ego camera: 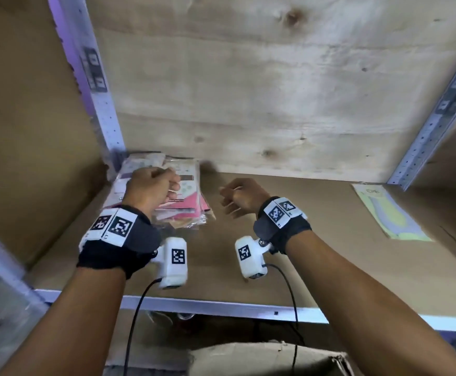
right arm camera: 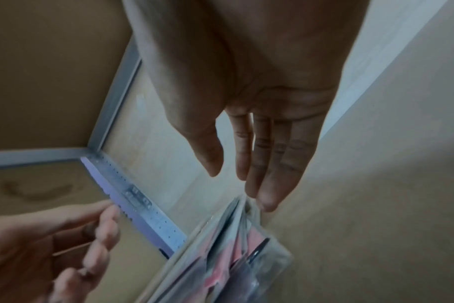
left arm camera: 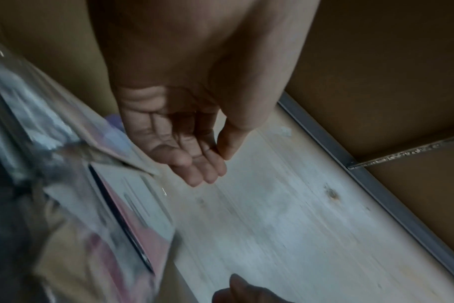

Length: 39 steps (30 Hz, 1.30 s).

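Cardboard lines the shelf (ego camera: pixel 316 240), and at its back left corner, tight against the metal upright (ego camera: pixel 105 109), lies the stack of packets (ego camera: pixel 191 203) — flat pink-and-white cards in clear plastic sleeves, fanned a little unevenly toward the front. The left hand (ego camera: pixel 151 188) hovers over the stack with its fingers loosely curled and nothing between them. The left wrist view shows the palm bare and the thumb close to the fingertips. Just to the right, the right hand (ego camera: pixel 241 195) hangs above bare cardboard near the stack's right edge, its fingers (right arm camera: pixel 270 160) straight and relaxed, also empty. Whether a fingertip brushes the sleeves cannot be told. Well apart, by the back right corner, a yellow-green sheet (ego camera: pixel 389 215) lies flat.

The step in hand looks like tidying or picking from the stack — neither hand grips it yet. The next move probably calls for both hands to drop to the stack's sides and square the slippery sleeves. Otherwise it calls for a pinch on the top packet alone, lifted carefully so the ones beneath do not slide forward.
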Available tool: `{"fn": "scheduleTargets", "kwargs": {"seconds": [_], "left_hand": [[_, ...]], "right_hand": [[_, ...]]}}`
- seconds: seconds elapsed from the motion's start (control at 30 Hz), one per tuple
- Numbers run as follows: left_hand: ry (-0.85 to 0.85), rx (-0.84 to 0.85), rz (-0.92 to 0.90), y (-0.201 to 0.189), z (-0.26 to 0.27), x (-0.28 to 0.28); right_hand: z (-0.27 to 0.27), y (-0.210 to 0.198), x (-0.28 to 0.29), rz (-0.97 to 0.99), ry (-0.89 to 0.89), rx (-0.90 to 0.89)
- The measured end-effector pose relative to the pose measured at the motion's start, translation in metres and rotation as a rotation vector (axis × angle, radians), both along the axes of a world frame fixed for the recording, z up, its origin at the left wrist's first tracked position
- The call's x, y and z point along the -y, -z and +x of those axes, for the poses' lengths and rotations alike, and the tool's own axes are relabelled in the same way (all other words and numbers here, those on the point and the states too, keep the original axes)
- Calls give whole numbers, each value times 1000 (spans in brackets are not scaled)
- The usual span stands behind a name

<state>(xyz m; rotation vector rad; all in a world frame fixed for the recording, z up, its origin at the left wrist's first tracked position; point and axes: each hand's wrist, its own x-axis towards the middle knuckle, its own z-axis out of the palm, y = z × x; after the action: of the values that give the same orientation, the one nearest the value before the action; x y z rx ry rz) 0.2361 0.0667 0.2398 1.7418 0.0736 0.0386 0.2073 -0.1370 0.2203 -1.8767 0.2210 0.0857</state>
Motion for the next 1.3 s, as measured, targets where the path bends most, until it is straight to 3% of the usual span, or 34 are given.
{"fn": "scheduleTargets", "kwargs": {"seconds": [0.27,0.5,0.57,0.77,0.87,0.93,1.1,1.3], "left_hand": [[-38,1,-22,-5,6,-32],[1,8,2,-10,-8,-28],[45,33,131,-9,-9,-23],[294,226,810,2,-17,7],[435,302,976,12,-30,41],[478,361,963,15,-37,61],[448,567,677,9,-49,93],[523,609,509,11,-53,131]], "right_hand": [[62,14,-64,-177,-63,-7],[43,29,-47,-173,-16,3],[27,26,-32,-99,10,-10],[-45,9,14,359,187,52],[-79,-7,37,518,186,74],[-95,-18,53,586,170,72],[-121,-29,97,688,128,57],[-129,-11,140,941,167,269]]}}
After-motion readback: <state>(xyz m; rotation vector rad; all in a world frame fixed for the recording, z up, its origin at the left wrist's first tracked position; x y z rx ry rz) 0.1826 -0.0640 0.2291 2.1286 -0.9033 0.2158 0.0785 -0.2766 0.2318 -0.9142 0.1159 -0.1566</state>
